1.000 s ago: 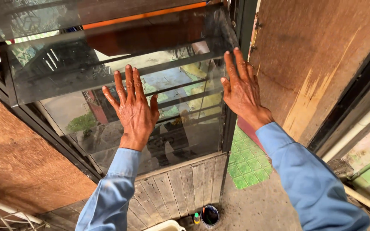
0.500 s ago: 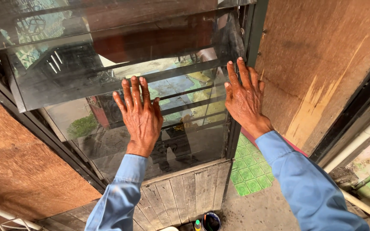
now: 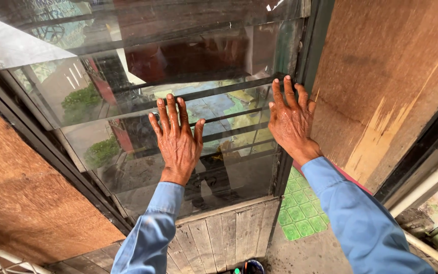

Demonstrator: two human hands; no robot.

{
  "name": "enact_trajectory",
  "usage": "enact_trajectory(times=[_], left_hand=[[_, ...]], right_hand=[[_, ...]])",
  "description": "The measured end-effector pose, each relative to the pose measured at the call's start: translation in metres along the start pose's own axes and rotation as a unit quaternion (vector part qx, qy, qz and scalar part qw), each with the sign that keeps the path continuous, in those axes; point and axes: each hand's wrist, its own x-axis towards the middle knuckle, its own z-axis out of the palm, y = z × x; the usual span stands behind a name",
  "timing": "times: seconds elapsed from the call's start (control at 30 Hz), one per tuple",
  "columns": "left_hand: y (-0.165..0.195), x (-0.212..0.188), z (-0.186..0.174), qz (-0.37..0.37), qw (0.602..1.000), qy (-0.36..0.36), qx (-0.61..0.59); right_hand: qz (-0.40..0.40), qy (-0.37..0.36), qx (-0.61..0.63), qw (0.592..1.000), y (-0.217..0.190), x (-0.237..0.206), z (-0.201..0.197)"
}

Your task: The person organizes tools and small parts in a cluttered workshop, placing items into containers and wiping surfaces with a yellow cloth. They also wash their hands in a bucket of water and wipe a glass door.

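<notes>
Left hand: the left hand (image 3: 177, 142) lies flat at the centre of the frame, palm down on the glass pane (image 3: 128, 147), fingers spread wide and pointing to the upper edge, thumb out to the right; it grips nothing.
Left arm: the forearm rises from the bottom centre in a light blue sleeve (image 3: 150, 236), nearly straight, the cuff sitting at the wrist.
Right hand: the right hand (image 3: 291, 119) is right of centre, also flat and open with fingers splayed, pressed at the right edge of the pane where it meets the dark frame post (image 3: 310, 56); fingertips point up and slightly left, and it holds nothing.
Right arm: comes in from the lower right corner in the same blue cloth, bent so the wrist angles up and to the left.
Glass pane: large, dusty and reflective, tilted across the upper left and centre of the frame, both palms touching it, well apart from each other.
Right side: a brown plywood board (image 3: 386, 86) stands just beside the right hand.
Lower left: another brown board (image 3: 26, 203).
Bottom centre: grey wooden planks (image 3: 224, 236) below the glass, with green patterned tiles (image 3: 300, 213) to their right.
</notes>
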Motion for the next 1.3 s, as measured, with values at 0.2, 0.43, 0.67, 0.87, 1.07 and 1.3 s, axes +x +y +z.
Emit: enact_trajectory(times=[0.2,0.43,0.67,0.87,1.07,1.3], left_hand=[[-0.004,-0.003,0.006,0.009,1.0,0.0,-0.013],[0.001,-0.006,-0.003,0.002,1.0,-0.025,-0.015],[0.003,-0.035,0.001,-0.025,0.996,-0.033,-0.073],[0.043,-0.122,0.021,-0.021,0.985,-0.065,-0.159],[0.127,-0.197,0.059,0.006,0.975,-0.168,-0.148],[0.247,-0.298,0.127,0.114,0.915,-0.293,-0.252]], right_hand=[[-0.008,-0.006,-0.024,1.0,-0.001,-0.003,0.007],[0.022,-0.059,0.02,0.998,-0.003,-0.008,-0.009],[0.073,-0.031,0.153,0.985,0.004,-0.06,-0.009],[0.177,-0.073,0.23,0.954,0.04,-0.186,0.014],[0.25,-0.168,0.196,0.933,0.085,-0.3,0.037],[0.264,-0.114,0.346,0.893,0.095,-0.368,0.003]])
